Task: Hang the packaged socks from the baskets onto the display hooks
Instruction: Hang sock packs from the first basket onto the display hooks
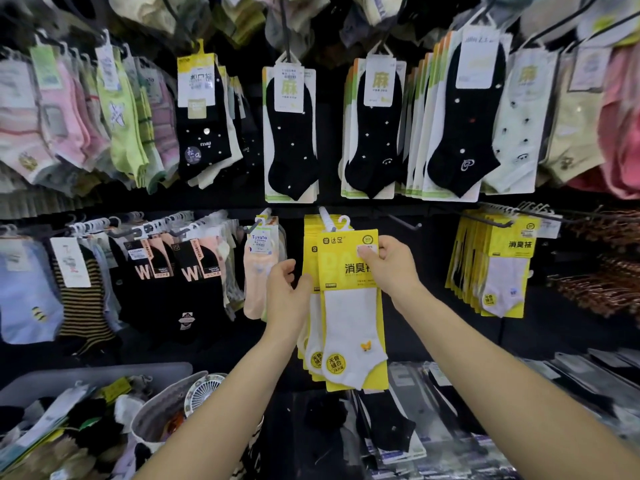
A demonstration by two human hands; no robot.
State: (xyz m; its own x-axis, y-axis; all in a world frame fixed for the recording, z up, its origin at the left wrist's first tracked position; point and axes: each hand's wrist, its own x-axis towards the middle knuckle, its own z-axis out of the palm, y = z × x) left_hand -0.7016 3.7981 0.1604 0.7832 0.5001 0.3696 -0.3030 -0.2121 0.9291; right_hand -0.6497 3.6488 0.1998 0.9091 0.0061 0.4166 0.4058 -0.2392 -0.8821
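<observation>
The grey basket (104, 374) at lower left holds a jumble of packaged socks, and the round tub (152, 415) beside it holds a small white fan (204, 393). The left hand (287, 296) grips the left edge of the hanging yellow packs. The right hand (393, 266) pinches the top corner of the front yellow sock pack (349, 306), whose hanger is at the tip of the display hook (324, 215).

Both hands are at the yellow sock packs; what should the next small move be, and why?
Likely nudge the front yellow pack left so its white hanger, seemingly free, catches the display hook: the right hand pinches its top, the left hand holds the hung packs.
</observation>
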